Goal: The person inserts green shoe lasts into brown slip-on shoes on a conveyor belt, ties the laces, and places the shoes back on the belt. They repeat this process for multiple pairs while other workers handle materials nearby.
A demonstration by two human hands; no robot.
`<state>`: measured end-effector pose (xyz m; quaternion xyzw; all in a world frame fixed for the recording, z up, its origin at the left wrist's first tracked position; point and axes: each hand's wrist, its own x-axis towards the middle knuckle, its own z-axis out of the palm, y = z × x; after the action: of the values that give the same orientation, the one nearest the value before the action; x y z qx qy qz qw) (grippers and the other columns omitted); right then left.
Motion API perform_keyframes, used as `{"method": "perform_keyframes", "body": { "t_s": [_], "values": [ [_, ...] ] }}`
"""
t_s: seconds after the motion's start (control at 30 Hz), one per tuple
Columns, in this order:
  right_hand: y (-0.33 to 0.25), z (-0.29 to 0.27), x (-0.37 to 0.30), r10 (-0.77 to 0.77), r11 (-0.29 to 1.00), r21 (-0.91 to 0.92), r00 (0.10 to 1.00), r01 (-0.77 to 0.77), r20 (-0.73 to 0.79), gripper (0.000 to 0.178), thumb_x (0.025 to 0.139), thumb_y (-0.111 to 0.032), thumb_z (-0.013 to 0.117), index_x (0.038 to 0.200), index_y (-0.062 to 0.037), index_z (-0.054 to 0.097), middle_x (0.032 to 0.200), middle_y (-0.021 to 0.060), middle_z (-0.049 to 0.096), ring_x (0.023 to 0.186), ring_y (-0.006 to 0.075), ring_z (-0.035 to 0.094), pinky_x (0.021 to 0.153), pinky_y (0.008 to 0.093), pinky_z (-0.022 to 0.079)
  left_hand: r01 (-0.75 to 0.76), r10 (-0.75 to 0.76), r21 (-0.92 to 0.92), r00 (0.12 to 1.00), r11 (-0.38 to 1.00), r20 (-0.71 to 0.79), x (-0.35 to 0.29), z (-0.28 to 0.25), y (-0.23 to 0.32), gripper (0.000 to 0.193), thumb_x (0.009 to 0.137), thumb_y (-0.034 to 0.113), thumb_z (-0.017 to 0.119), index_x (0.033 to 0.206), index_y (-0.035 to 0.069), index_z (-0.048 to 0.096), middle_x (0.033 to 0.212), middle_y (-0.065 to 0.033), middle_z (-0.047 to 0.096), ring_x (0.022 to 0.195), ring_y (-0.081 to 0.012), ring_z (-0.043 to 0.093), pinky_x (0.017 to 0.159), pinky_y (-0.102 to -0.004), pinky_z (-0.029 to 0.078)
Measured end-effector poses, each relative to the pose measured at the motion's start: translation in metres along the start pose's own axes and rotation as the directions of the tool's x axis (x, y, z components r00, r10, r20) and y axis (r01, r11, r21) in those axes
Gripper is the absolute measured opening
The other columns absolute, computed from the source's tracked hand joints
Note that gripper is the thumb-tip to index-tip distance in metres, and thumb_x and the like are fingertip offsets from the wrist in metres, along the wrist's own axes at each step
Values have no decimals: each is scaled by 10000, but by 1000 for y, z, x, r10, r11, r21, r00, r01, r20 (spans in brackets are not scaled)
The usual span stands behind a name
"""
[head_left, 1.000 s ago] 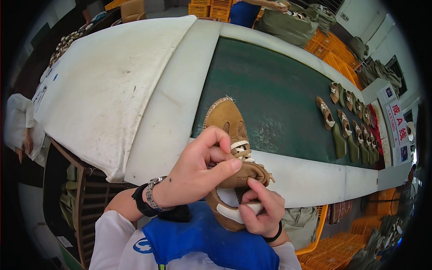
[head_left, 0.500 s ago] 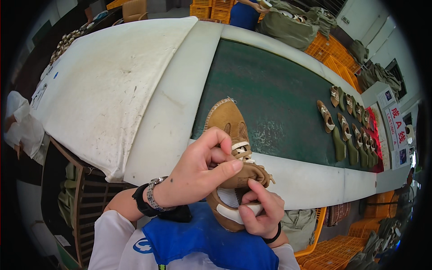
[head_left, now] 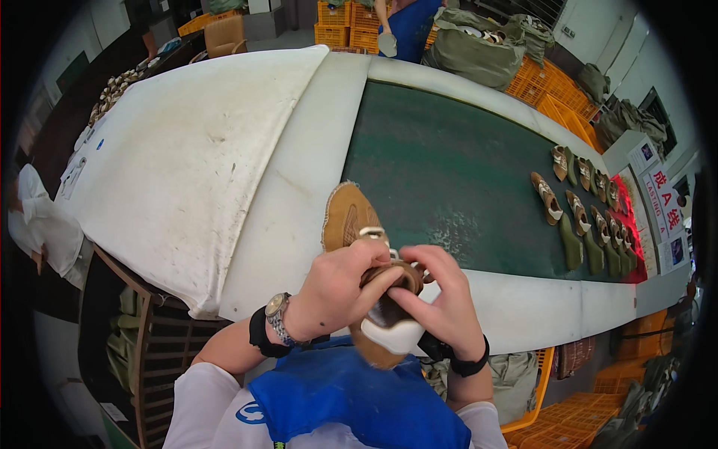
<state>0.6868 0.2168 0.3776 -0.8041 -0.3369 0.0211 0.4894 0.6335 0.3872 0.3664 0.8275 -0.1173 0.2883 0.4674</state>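
Note:
A tan shoe upper (head_left: 348, 213) with white laces and a white heel patch (head_left: 392, 334) is held in front of my blue apron, its stitched toe pointing away from me. My left hand (head_left: 345, 278), with a metal watch on the wrist, pinches the collar opening by the tongue from the left. From the right, my right hand (head_left: 440, 303), wearing a black band, grips the opposite side of the opening, its thumb at the inner edge. The dark inside of the upper shows between the hands. My fingertips partly cover the laces.
A green conveyor belt (head_left: 449, 172) runs beyond my hands, with several tan shoe uppers and green shoe lasts (head_left: 571, 241) at its right end. A white cloth-covered table (head_left: 194, 150) lies left. Another person in blue (head_left: 413, 30) stands at the far side, near orange crates (head_left: 333, 36).
The upper's toe has shifted left and nearer. My right hand has moved from the heel side up to the collar opening, which now gapes wider. The far person's hand has lowered.

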Motion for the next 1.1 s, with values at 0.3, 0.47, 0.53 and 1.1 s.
{"method": "perform_keyframes", "body": {
  "t_s": [0.3,0.47,0.53,1.1],
  "values": [
    [17,32,-6,69,907,422,985,4,-158,137,876,-91,593,908,38,628,883,97,639,765,135,581,710,245,456,-54,26,99,965,994,261,-5,-21,-14,215,847,155,651,970,0,567,873,-142,608,775,-210,638,655,-301,499],
    [15,46,-11,202,696,715,974,-72,-99,199,915,-135,569,924,57,622,924,59,639,813,88,552,730,234,448,457,-419,-254,887,852,192,-24,-20,-1,221,894,137,575,1047,-20,600,875,-77,645,774,-121,584,708,-266,476],
    [12,49,-13,196,676,734,976,-68,-90,208,914,-141,574,929,61,622,934,64,640,819,94,552,739,237,448,544,-507,-361,838,758,199,-25,-20,3,230,901,149,571,1042,-28,610,854,-82,655,766,-107,583,692,-254,474],
    [1,38,-21,143,675,738,985,-25,-98,238,921,-158,560,932,72,618,987,135,644,858,134,581,769,266,462,516,-462,-455,856,726,232,-20,-21,17,230,926,174,544,1004,-32,610,810,-60,611,747,-96,545,657,-251,447]
  ]
}}
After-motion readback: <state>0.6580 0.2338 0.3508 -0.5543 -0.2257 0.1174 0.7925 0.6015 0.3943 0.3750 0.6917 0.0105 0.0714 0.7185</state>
